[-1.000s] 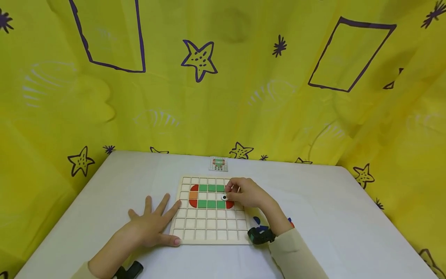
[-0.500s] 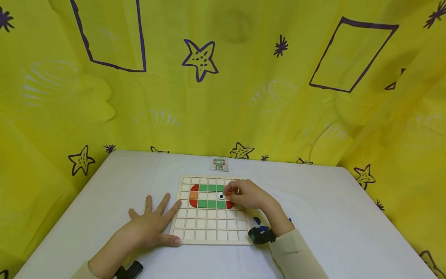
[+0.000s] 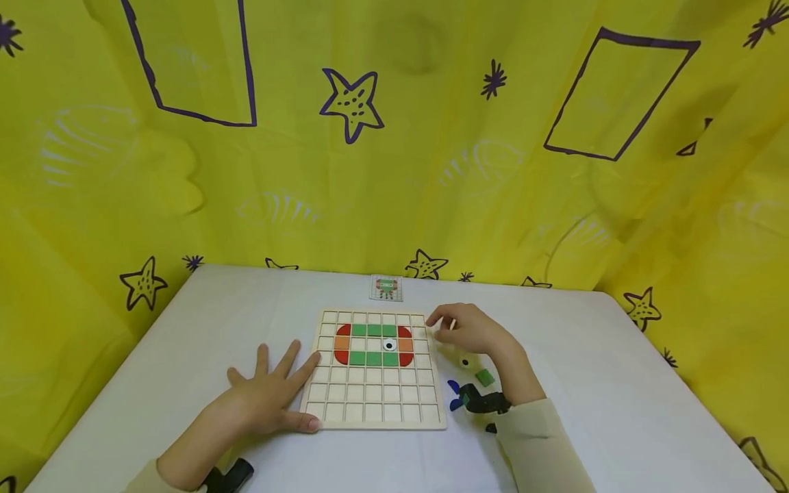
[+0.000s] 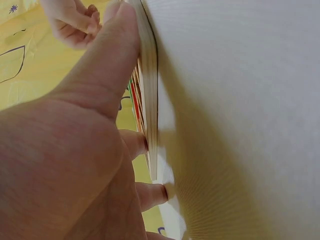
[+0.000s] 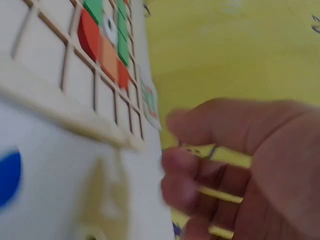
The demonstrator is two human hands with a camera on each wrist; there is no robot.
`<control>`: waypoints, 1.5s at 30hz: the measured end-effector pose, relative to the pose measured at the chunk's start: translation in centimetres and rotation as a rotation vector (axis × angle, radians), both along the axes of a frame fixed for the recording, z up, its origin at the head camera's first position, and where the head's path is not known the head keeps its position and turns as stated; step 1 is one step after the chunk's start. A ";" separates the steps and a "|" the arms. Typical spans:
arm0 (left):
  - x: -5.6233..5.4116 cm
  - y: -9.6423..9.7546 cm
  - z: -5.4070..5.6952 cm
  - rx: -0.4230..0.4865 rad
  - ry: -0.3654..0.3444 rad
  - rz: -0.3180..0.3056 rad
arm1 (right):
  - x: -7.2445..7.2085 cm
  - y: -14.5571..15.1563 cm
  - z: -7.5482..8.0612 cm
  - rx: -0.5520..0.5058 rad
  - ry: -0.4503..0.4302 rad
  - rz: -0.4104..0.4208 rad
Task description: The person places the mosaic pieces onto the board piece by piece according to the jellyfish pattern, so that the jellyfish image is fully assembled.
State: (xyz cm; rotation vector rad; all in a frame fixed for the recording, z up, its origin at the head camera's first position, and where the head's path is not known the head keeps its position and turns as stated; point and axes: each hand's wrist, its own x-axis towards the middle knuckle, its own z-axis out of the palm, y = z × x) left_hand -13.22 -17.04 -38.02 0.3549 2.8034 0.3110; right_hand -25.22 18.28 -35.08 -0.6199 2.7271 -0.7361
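Observation:
A light wooden grid board (image 3: pixel 376 426) lies on the white table. In its cells sit green squares (image 3: pixel 374 330), red quarter-round pieces (image 3: pixel 342 357), orange squares (image 3: pixel 342 343) and a round eye piece (image 3: pixel 390 345). My left hand (image 3: pixel 268 400) is spread flat at the board's left side, thumb on the near corner and a fingertip at the edge; the left wrist view shows the thumb (image 4: pixel 107 65) along the rim. Beyond the board's right edge my right hand (image 3: pixel 473 329) hovers, fingers loosely bent. In the right wrist view nothing shows between thumb and fingers (image 5: pixel 180 190).
Right of the board, below the right hand, lie another eye piece (image 3: pixel 465 362), a green piece (image 3: pixel 485 377) and blue rounded pieces (image 3: pixel 455 404). A small picture card (image 3: pixel 386 288) lies behind the board. Yellow patterned cloth (image 3: pixel 394 171) hangs around the table.
My right hand has let go of the eye piece, which now sits in a cell, and has moved right, off the board. My left hand stays in place.

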 end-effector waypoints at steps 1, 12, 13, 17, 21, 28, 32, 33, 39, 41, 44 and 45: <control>0.0 0.0 0.0 0.000 -0.004 0.002 | -0.1 0.6 0.2 0.029 -0.015 -0.029; -0.1 0.0 -0.1 0.002 -0.011 0.017 | 0.3 2.5 -0.2 0.128 -0.230 -0.232; -0.1 0.0 -0.1 0.002 -0.014 0.018 | 0.3 2.3 -0.3 0.116 -0.240 -0.233; 0.0 0.0 0.0 -0.002 -0.018 0.017 | 0.4 1.4 -0.7 0.096 -0.244 -0.227; 0.1 -0.1 0.0 0.004 -0.008 0.016 | 0.3 0.5 -0.7 0.109 -0.209 -0.200; 0.1 0.0 0.2 0.006 0.003 -0.002 | -0.4 -0.3 -0.8 -0.006 -0.174 -0.106; -0.1 -0.1 0.3 -0.005 0.002 -0.003 | -0.6 -1.4 -1.1 -0.179 -0.168 -0.071; -0.1 -0.2 0.3 -0.010 0.006 -0.007 | -0.6 -1.9 -1.1 -0.214 -0.167 -0.055; -0.2 -0.2 0.4 -0.009 0.012 -0.015 | -1.2 -5.0 -1.2 -0.321 -0.181 0.093; -0.2 -0.2 0.4 -0.002 0.004 -0.005 | -1.5 -6.0 -1.3 -0.318 -0.182 0.135; -0.1 -0.2 0.4 0.004 -0.013 0.008 | -1.6 -7.5 -1.4 -0.278 -0.178 0.180; -0.1 -0.2 0.4 0.007 -0.018 0.012 | -1.7 -7.9 -1.4 -0.264 -0.168 0.195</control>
